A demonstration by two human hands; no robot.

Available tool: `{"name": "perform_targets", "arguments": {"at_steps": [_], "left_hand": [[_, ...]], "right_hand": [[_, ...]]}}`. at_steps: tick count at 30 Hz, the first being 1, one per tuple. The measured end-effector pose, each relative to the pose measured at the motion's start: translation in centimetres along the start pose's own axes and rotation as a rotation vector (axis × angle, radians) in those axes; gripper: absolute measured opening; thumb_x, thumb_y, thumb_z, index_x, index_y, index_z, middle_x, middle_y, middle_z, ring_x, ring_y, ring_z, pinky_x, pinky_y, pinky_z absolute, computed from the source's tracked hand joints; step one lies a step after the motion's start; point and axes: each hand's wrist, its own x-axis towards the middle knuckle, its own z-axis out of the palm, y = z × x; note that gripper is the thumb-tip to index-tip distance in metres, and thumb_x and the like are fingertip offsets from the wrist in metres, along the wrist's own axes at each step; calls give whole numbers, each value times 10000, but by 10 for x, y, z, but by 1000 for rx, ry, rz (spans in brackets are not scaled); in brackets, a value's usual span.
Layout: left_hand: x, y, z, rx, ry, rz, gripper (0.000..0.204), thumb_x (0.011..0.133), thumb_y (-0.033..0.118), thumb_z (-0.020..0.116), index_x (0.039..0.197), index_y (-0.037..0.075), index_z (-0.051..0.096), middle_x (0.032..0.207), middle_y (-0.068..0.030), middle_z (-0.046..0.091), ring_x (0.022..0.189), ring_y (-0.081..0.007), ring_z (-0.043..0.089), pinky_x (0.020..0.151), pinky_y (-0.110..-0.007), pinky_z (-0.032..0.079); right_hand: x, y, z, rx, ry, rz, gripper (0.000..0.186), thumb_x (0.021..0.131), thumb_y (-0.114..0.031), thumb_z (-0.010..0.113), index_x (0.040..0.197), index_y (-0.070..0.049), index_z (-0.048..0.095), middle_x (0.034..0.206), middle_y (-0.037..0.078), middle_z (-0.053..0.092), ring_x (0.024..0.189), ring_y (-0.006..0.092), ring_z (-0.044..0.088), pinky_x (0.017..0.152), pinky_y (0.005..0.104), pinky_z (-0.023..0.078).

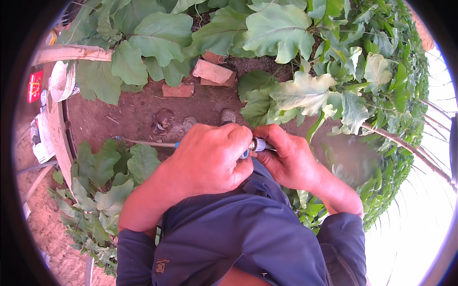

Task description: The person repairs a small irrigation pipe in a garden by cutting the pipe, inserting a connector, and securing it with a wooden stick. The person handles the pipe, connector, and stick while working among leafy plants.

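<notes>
Metal fitting (258, 144), small and silvery, sits pinched between both hands near the middle of the view, just above the person's dark blue trousers (238, 229). A touch of blue shows beside it, at about the knuckles of the left hand, but what that blue part is cannot be told. The left hand (210, 159) is closed in a fist around the near end of the piece, its back turned up toward the camera, so the fingers hide most of what they grip. The right hand (288, 157) closes on the fitting from the other side, thumb and fingertips curled tight around it. A thin pale tube or rod (148, 143) runs out from under the left fist toward the left, lying low over the bare brown soil (124, 119), with a small blue collar where it meets the hand.

Beyond the hands, the toe of a shoe (227, 116) rests on the earth. A few reddish bricks (212, 72) lie on the soil farther out, one flat and others stacked loosely beside it. Broad green leaves (162, 38) crowd the top and right of the scene, and more of the same leaves (102, 171) grow at the lower left, close to the left forearm. A white bucket (61, 82) stands at the far left near a curved concrete edge (56, 138).
</notes>
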Motion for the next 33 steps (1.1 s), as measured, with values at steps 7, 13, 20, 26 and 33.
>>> {"name": "perform_targets", "arguments": {"at_steps": [7, 13, 20, 26, 33], "left_hand": [[3, -6, 2, -81, -21, 10, 164, 793, 123, 721, 869, 77, 583, 758, -106, 646, 655, -364, 662, 553, -484, 508], [3, -13, 6, -137, -24, 48, 158, 777, 25, 710, 927, 47, 666, 758, -106, 642, 600, -328, 631, 542, -404, 485], [14, -14, -2, -235, -13, -114, 142, 816, 127, 735, 913, 56, 659, 757, -160, 664, 691, -403, 663, 579, -454, 507], [20, -11, -15, -334, -113, -226, 156, 811, 160, 743, 860, 38, 659, 685, -180, 622, 629, -416, 623, 559, -448, 481], [23, -16, -11, -200, -63, -191, 68, 806, 37, 688, 833, -16, 653, 659, -115, 556, 572, -163, 484, 547, -346, 430]], "right_hand": [[0, 1, -6, 49, -7, -20, 305, 936, -72, 738, 1210, -33, 610, 1012, 178, 712, 944, 425, 714, 766, 459, 587], [0, 11, 0, 17, 12, -50, 275, 926, -53, 750, 1166, -33, 618, 991, 176, 704, 938, 429, 710, 748, 460, 581], [10, 14, 7, 38, 82, -72, 326, 931, -62, 748, 1210, -22, 583, 1030, 204, 701, 942, 425, 716, 756, 462, 583], [14, 10, 10, 89, 81, -79, 454, 952, -88, 711, 1329, -23, 466, 1075, 234, 695, 937, 446, 718, 772, 482, 582], [13, 18, 12, 174, 43, -7, 372, 985, -77, 646, 1297, -11, 454, 1083, 228, 677, 942, 419, 715, 779, 454, 575]]}}
